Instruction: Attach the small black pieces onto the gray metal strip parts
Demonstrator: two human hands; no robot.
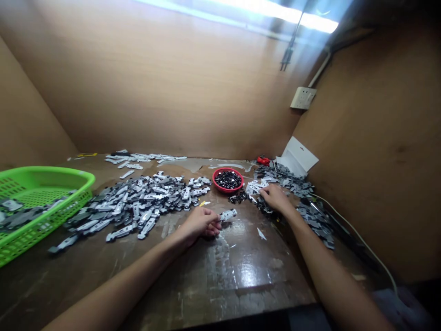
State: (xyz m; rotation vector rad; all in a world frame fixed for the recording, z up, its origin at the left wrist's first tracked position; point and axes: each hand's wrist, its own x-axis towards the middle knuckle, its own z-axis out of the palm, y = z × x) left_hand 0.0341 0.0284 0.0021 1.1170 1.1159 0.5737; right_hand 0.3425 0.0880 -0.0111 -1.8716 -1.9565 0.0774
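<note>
The left hand (200,223) pinches a flat grey-and-white strip (228,214) between its fingertips; the right hand's (275,197) fingers curl narrowly onto a heap of similar pieces (254,187), a round red bowl (213,180) just beyond them

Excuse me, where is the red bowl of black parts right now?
In the head view, the red bowl sits far back on the workbench, left of the person's right hand and just right of the large pile of grey parts.
</note>
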